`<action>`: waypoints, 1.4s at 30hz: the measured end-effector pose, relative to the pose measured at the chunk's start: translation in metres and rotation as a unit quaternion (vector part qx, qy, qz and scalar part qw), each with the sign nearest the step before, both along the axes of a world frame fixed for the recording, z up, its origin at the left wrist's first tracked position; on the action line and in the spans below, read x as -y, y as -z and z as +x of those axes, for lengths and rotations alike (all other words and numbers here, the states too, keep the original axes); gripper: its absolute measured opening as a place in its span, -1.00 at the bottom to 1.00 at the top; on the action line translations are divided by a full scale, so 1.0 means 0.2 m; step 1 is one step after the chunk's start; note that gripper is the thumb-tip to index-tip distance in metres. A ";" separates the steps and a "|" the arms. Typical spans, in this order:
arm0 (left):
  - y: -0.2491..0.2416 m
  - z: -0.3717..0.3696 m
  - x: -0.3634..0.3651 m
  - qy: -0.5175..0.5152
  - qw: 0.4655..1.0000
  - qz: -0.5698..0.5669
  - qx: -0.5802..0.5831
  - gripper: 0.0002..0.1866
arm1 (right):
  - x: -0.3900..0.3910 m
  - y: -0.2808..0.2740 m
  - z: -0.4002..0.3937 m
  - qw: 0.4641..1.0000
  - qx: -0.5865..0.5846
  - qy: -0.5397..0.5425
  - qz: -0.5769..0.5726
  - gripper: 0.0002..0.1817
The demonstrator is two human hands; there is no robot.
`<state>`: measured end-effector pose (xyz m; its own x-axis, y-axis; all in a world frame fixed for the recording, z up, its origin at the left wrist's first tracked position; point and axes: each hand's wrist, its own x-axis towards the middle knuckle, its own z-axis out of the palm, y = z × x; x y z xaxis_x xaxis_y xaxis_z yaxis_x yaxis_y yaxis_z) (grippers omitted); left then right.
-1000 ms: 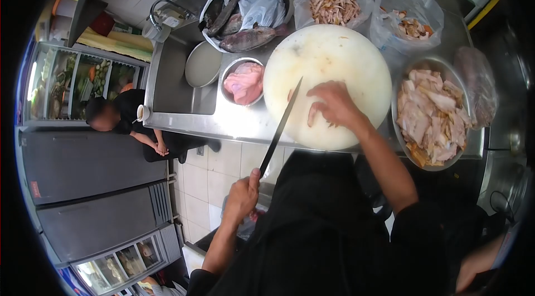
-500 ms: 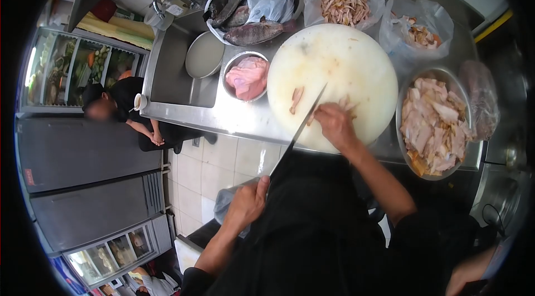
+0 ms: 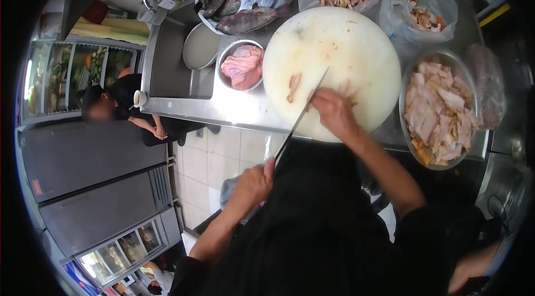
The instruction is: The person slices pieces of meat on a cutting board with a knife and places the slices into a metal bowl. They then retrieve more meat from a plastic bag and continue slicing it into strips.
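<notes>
The left hand (image 3: pixel 253 187) grips a long dark metal knife (image 3: pixel 301 117); a slip could cut the right hand (image 3: pixel 334 112), curled beside it over a round white board (image 3: pixel 362 53), its hold unclear.

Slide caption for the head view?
Left hand grips a long dark knife, right hand beside it over a round white board.

Vs 1 s ago: R hand (image 3: pixel 333 111) was spread over board (image 3: pixel 312 34), now fingers bunched right beside knife blade (image 3: pixel 301 114), pulled nearer the body edge. Blade shifted R on board, more slanted. L hand (image 3: pixel 253 184) also moved R, w/ the knife. Meat strip (image 3: pixel 293 87) L of blade, prev mostly hidden behind it, now in full view. Meat bits (image 3: pixel 346 91) beyond R hand, prev covered, now visible.
</notes>
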<state>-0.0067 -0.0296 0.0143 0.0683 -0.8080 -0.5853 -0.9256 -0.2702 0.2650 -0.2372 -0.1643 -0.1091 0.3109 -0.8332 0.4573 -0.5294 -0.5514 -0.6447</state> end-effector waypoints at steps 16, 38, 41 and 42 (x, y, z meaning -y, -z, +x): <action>-0.11 0.05 -0.08 -0.111 0.990 0.062 -0.065 -0.18 | 0.19 -0.13 -0.40 0.978 -0.128 -0.063 0.152 -0.65; -0.10 0.06 -0.11 -0.149 0.987 0.022 -0.060 -0.23 | -0.02 -0.10 -0.07 0.999 0.021 0.032 0.021 -0.83; -0.14 0.06 -0.09 -0.146 0.986 0.029 -0.079 -0.21 | -0.03 -0.07 -0.06 0.999 0.018 0.048 0.001 -0.87; -0.13 0.06 -0.10 -0.139 0.987 0.020 -0.080 -0.17 | -0.03 -0.05 -0.05 0.999 0.014 0.047 -0.011 -0.88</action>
